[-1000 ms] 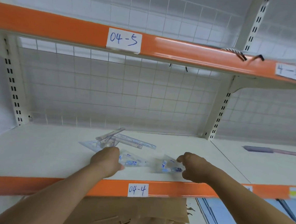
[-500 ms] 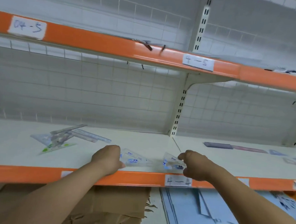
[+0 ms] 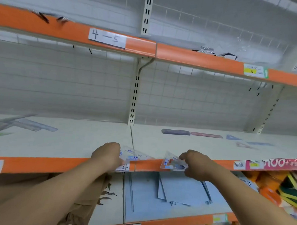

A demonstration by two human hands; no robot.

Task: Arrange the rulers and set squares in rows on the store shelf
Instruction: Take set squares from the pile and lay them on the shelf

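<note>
My left hand [image 3: 107, 155] grips a clear set square [image 3: 135, 156] on the shelf [image 3: 84, 141], and my right hand [image 3: 197, 164] pinches a second set square [image 3: 171, 162] that, as far as the blur shows, overhangs the near edge and could drop to the lower shelf [image 3: 110, 210].

Left of the post [image 3: 134, 101], we see the ruler pile [image 3: 23, 124] smeared and cut off; right of it, the row [image 3: 206, 134] blurs.

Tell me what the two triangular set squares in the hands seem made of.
Clear triangular set square in the left hand: likely transparent plastic, white shelf shows through. Second clear set square in the right hand: same, orange shelf edge shows through.
</note>
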